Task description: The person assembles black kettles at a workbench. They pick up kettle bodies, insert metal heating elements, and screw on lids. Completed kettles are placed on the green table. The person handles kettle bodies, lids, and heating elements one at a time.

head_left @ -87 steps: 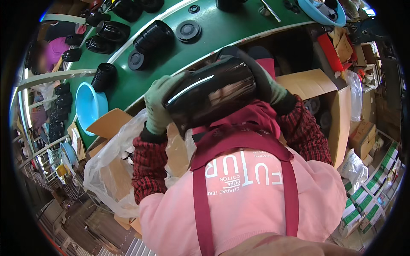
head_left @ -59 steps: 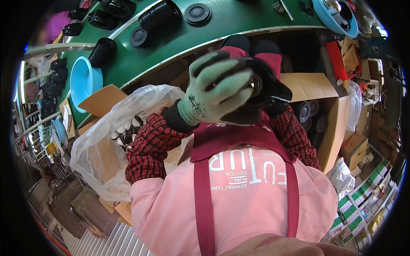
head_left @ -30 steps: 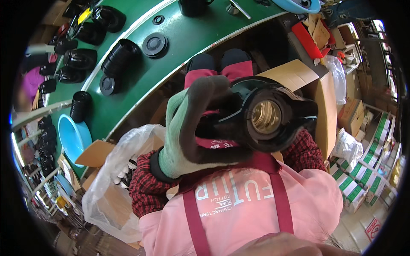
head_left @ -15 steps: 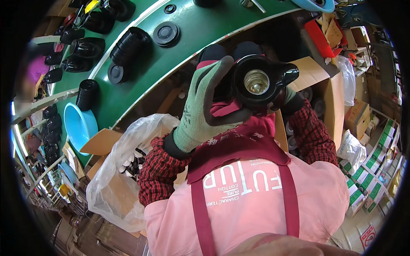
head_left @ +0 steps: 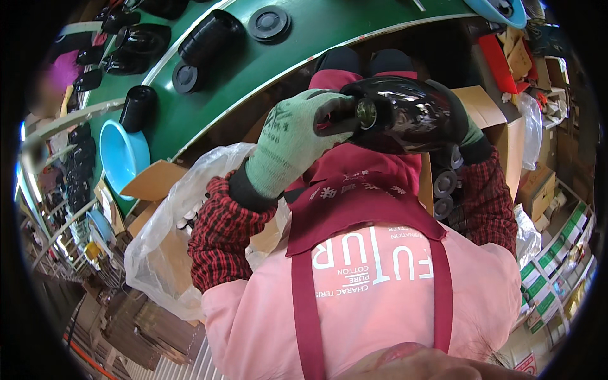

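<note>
A glossy black thermos jug [head_left: 411,114] lies on its side above my lap, its mouth turned to the left. Inside that mouth shows a shiny glass-like liner [head_left: 367,114]. My left hand [head_left: 294,136], in a green glove with dark fingertips, is closed on the mouth end, fingers above and thumb below. The other end rests in my right hand [head_left: 467,123], also gloved; the jug covers part of its fingers. Between my right sleeve and my lap, several round grey parts [head_left: 444,183] sit in a cardboard box [head_left: 505,142].
On the green worktop [head_left: 253,69] are a stack of black cups [head_left: 211,38], black discs [head_left: 269,24] and several black jugs [head_left: 140,39]. A blue basin [head_left: 123,158] stands at its near edge. Left of me is a plastic-lined box [head_left: 164,253]; a red box [head_left: 500,60] is at far right.
The jug has tipped from mouth-up onto its side, mouth leftward. My left hand has closed on the mouth end; my right hand has moved to the opposite end.
</note>
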`<move>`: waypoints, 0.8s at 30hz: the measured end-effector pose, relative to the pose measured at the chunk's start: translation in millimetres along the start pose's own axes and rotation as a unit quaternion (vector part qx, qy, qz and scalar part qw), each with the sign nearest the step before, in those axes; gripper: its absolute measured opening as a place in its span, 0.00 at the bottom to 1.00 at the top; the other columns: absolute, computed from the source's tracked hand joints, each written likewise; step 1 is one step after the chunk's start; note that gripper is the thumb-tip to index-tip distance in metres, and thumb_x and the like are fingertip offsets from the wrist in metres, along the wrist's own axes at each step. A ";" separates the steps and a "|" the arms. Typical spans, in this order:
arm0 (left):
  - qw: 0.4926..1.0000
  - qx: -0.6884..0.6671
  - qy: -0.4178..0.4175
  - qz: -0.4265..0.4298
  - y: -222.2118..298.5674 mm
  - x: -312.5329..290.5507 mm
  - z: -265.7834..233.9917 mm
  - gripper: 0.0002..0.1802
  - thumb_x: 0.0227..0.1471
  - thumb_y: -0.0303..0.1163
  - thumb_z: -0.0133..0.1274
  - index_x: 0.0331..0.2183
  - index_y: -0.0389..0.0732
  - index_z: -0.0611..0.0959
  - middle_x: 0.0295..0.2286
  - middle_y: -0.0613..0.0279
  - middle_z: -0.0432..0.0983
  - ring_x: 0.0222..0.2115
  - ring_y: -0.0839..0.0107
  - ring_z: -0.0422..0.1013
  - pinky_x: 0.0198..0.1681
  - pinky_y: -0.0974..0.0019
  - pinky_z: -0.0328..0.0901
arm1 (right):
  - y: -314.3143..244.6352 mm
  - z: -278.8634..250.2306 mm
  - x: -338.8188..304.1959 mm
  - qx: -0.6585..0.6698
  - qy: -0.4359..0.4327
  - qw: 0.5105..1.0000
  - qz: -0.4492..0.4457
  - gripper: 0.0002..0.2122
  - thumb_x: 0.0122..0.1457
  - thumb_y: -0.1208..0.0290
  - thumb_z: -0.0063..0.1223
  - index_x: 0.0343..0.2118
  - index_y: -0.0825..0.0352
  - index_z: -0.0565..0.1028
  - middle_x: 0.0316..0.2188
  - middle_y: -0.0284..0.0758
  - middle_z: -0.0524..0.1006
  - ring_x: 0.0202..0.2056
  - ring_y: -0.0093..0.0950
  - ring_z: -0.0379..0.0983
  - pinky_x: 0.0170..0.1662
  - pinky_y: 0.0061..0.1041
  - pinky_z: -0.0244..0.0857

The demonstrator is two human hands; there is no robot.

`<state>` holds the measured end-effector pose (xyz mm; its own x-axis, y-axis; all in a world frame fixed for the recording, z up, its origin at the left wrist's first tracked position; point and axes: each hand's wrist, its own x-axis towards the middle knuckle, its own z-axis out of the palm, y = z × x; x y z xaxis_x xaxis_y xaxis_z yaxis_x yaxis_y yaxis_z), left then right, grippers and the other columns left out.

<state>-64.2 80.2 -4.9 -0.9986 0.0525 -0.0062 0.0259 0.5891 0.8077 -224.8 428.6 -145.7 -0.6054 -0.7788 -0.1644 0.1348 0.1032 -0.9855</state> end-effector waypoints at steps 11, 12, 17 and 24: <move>0.725 -0.675 0.046 -0.127 -42.4 -28.6 34.8 0.25 0.70 0.48 0.43 0.52 0.34 0.73 0.55 0.42 0.73 0.54 0.51 0.73 0.56 0.52 0.71 | -0.1 -53.2 28.0 0.029 -0.059 0.998 0.001 0.30 0.63 0.74 0.56 0.67 0.71 0.61 0.60 0.44 0.72 0.60 0.33 0.70 0.64 0.35 0.65; 0.785 -0.607 0.063 -0.108 -44.8 -30.9 45.2 0.25 0.70 0.48 0.42 0.52 0.34 0.74 0.54 0.43 0.74 0.54 0.53 0.73 0.57 0.53 0.70 | -6.0 -56.1 36.3 -0.019 -0.066 0.997 -0.035 0.29 0.62 0.74 0.57 0.66 0.71 0.62 0.60 0.44 0.72 0.60 0.32 0.70 0.65 0.35 0.63; 0.859 -0.492 0.027 -0.140 -54.8 -19.6 65.1 0.16 0.66 0.33 0.53 0.51 0.35 0.79 0.49 0.57 0.79 0.48 0.69 0.76 0.54 0.66 0.68 | -40.9 -68.5 84.9 -0.158 -0.061 0.986 0.004 0.28 0.57 0.72 0.62 0.61 0.68 0.70 0.56 0.38 0.76 0.56 0.31 0.73 0.63 0.30 0.65; 0.966 -0.236 0.088 -0.049 -97.8 -6.4 139.7 0.50 0.47 0.42 0.70 0.65 0.41 0.64 0.62 0.44 0.60 0.64 0.48 0.57 0.66 0.53 0.56 | 3.6 83.5 113.0 -0.544 -0.013 0.837 -0.067 0.14 0.58 0.67 0.53 0.46 0.59 0.81 0.42 0.42 0.81 0.44 0.42 0.77 0.50 0.37 0.72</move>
<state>-53.9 134.9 -166.2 -0.9888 -0.1464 -0.0293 -0.0512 0.1479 0.9877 -227.2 289.3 -164.3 -0.5387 -0.8402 -0.0619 -0.7347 0.5045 -0.4535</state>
